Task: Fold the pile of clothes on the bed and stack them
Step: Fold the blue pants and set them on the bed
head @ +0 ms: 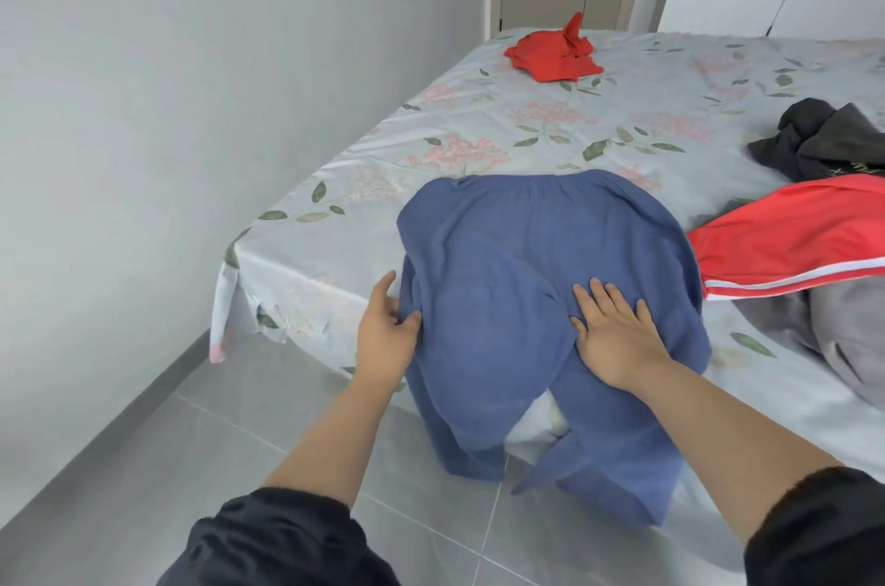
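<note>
Now I smooth the blue trousers [503,260], spread on the near edge of the bed [335,212] with 2 legs hanging off it, left hand [383,332] pinching their side, right hand [618,336] pressing flat and open; next, I reckon, 1 leg folds over the other.

A pair of blue trousers [527,260] is spread flat at the near edge of the bed [335,260], waistband toward the far side, both legs hung over that edge. A crumpled red garment [550,56] is seen by the far left corner. A dark grey garment [823,140], a red striped garment [790,241] and a light grey garment [852,336] are heaped toward the right edge.
</note>
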The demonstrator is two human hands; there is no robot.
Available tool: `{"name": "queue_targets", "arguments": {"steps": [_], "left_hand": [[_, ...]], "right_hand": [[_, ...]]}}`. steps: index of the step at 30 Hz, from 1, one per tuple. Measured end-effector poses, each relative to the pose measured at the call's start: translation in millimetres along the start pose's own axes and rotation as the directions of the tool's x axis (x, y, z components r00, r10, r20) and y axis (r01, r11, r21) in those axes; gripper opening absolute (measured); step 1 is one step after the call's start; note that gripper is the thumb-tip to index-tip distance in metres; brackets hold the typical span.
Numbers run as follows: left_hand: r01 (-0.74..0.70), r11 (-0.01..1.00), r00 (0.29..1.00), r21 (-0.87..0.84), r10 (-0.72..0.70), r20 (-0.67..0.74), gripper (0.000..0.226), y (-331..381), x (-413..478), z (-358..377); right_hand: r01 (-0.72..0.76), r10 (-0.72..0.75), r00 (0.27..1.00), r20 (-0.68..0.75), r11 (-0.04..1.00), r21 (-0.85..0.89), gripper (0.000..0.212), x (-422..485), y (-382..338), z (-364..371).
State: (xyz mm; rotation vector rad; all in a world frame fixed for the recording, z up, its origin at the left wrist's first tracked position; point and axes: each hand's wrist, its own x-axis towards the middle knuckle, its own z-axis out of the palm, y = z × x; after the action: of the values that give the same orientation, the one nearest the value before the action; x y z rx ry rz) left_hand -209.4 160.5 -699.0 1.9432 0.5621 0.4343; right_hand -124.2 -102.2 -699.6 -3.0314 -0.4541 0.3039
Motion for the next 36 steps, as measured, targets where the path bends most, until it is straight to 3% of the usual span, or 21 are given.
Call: {"name": "queue_targets", "arguments": {"steps": [3,5,7,8,9,11,13,15,16,18,21,24,27,32,36], "left_hand": [[0.127,0.971,0.971,-0.201,-0.163,-0.174,0.041,0.4,6.0,-8.1],[0.167,0.955,0.926,-0.247,-0.238,-0.294,0.034,-0.6,16.1,-20.4],[0.179,0.979,0.902,-0.099,-0.203,-0.38,0.045,-1.7,19.0,-25.9],[0.141,0.989,0.913,0.032,-0.118,-0.391,0.052,0.6,15.7,-23.3],[0.045,0.985,0.935,0.164,0.016,-0.355,0.056,5.2,9.0,-15.5],[-0.265,0.896,0.94,0.356,0.322,-0.111,0.055,17.8,-13.0,8.8],[-0.547,0.74,0.831,0.391,0.537,0.146,0.042,27.4,-37.5,36.0],[-0.646,0.686,0.76,0.335,0.622,0.19,0.018,36.2,-61.0,57.4],[-0.596,0.742,0.802,0.309,0.567,0.186,0.015,42.3,-69.1,63.7],[-0.354,0.86,0.924,0.367,0.261,0.279,0.044,52.2,-75.9,74.7],[-0.08,0.91,0.92,0.406,-0.09,0.382,0.059,60.9,-75.0,82.1],[0.099,0.978,0.882,0.184,-0.172,0.438,0.043,61.2,-79.2,88.5],[0.218,0.976,0.838,0.03,-0.203,0.507,0.023,60.8,-87.8,94.6],[0.11,0.954,0.799,0.279,-0.252,0.547,0.029,56.3,-85.9,87.3],[0.437,0.9,0.657,-0.005,-0.315,0.685,0.024,47.0,-91.5,86.4]], "right_hand": [[0.014,-0.012,0.999,-0.046,0.999,0.031,0.056,-14.2,4.1,6.5],[0.041,-0.033,0.994,-0.104,0.996,0.077,0.056,-22.1,6.7,9.0],[0.095,-0.055,0.98,-0.193,0.974,0.204,0.054,-30.7,10.4,9.9],[0.121,-0.049,0.969,-0.241,0.948,0.295,0.052,-35.3,12.7,10.4],[0.137,-0.024,0.96,-0.279,0.91,0.392,0.049,-40.2,14.6,10.4],[0.131,0.072,0.943,-0.326,0.817,0.561,0.042,-49.3,17.8,7.3],[0.106,0.226,0.885,-0.408,0.754,0.648,0.035,-56.1,24.2,3.7],[0.051,0.421,0.77,-0.479,0.708,0.704,0.028,-61.4,36.9,-0.9],[-0.001,0.518,0.724,-0.456,0.661,0.75,0.024,-63.2,45.5,-3.4],[-0.13,0.604,0.733,-0.312,0.575,0.808,0.024,-65.9,64.6,-6.1],[-0.223,0.513,0.848,-0.135,0.576,0.786,0.035,-67.8,82.9,-9.5],[-0.199,0.395,0.916,-0.073,0.604,0.772,0.02,-70.5,82.8,-17.0],[-0.165,0.305,0.952,-0.024,0.578,0.799,0.011,-74.6,75.7,-19.6],[-0.116,0.225,0.974,-0.004,0.517,0.848,0.012,-78.2,73.2,-14.5],[-0.088,0.194,0.981,-0.002,0.455,0.886,0.007,-83.7,79.7,-12.2]]}}
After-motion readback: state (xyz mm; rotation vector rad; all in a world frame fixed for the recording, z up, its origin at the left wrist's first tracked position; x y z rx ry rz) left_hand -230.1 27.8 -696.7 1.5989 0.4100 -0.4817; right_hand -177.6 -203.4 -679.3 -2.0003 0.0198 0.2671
